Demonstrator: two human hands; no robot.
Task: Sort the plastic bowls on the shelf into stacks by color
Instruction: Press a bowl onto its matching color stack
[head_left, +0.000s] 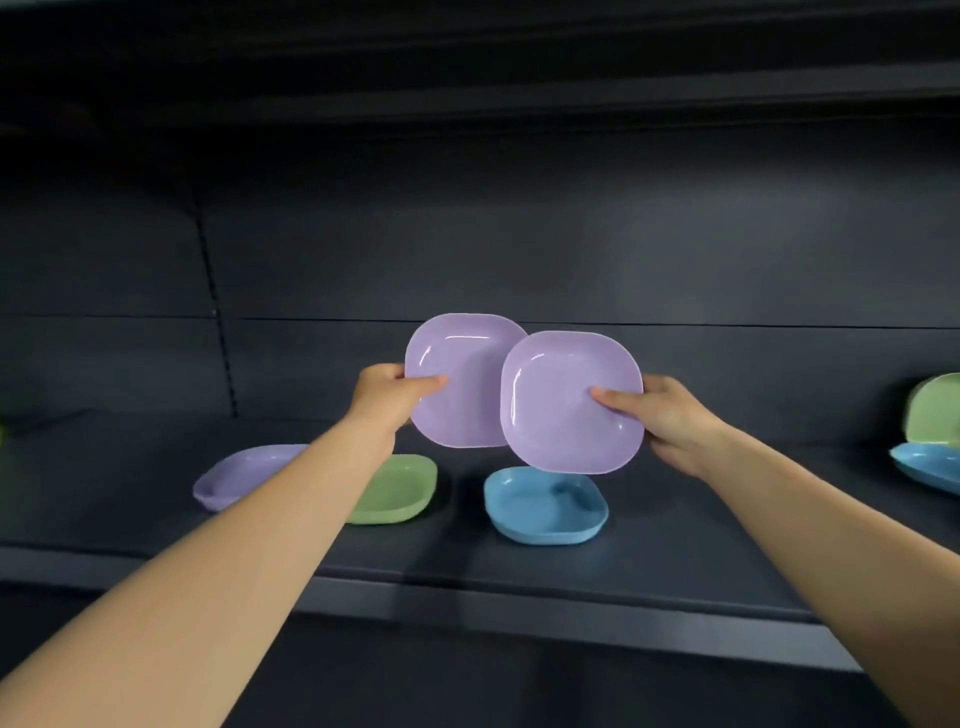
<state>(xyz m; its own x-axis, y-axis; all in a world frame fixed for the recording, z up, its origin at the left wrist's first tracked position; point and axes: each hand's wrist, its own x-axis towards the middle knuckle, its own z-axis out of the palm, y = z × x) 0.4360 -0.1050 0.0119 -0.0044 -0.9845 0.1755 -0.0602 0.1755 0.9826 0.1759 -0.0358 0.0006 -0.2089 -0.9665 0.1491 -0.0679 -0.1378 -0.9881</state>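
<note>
Dark shelf (571, 577) with a dark back panel (519, 234) holds scattered bowls.

no readable text, no labels, no numbers anywhere

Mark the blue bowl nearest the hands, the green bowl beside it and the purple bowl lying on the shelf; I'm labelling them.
blue bowl (545, 506), head view, inner floor.
green bowl (397, 488), head view, inner floor.
purple bowl (244, 470), head view, inner wall.

- Two purple bowls (569, 402), raised: smooth plastic, glossy, bright streaks along inner rims.
- Blue bowl (545, 506): smooth plastic, soft sheen.
- Green bowl (397, 488): same plastic, duller.
- Shelf (519, 577): dark, matt, even surface.
</note>
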